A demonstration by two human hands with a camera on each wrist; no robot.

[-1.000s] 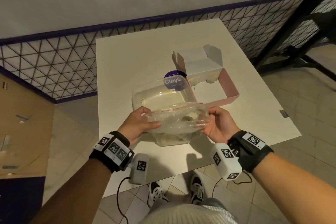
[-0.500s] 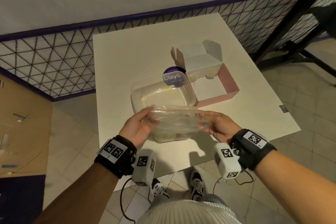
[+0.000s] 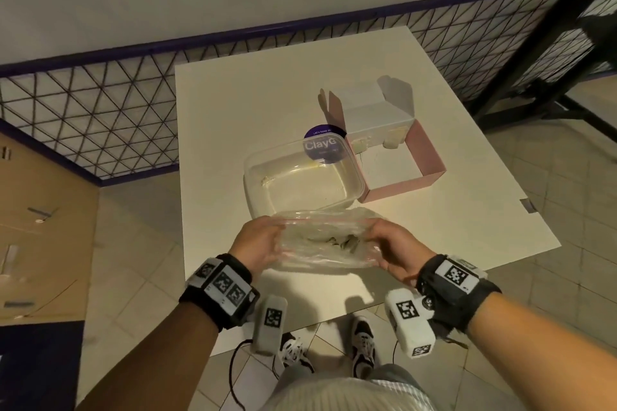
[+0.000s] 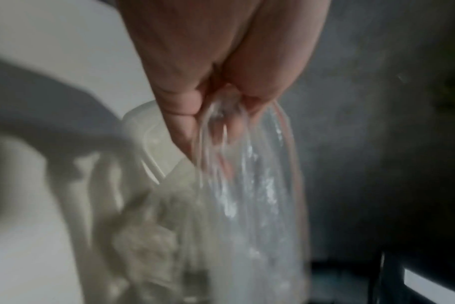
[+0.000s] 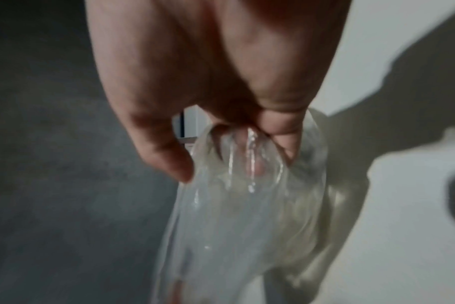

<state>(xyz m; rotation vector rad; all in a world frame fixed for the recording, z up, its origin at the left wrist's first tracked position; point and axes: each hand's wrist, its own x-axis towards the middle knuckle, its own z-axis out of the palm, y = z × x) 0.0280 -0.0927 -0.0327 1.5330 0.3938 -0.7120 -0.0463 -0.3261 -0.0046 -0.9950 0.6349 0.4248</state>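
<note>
**Clear crumpled plastic zip bag [image 3: 320, 245] gripped at both ends**

The left hand [image 3: 257, 243] and the right hand [image 3: 395, 252] held the bag between them, just above the six o'clock edge of the white rectangular table [image 3: 233, 117]. The left hand gripped the bag's nine o'clock end and the right hand its three o'clock end. In the wrist views, the fingers and thumb of each hand were curled and pinching gathered film. Pale, lumpy stuff showed through the bag's middle, too blurred to name. At twelve o'clock from the bag, just beside it, stood a clear rectangular plastic tub [image 3: 302, 182], open, with pale smears inside. A round purple disc printed "ClayG" [image 3: 322, 145] showed at the tub's one o'clock corner. An open pink cardboard box with a white inside [image 3: 397, 192] lay at two o'clock from the bag, just beside the tub's three o'clock side
</note>
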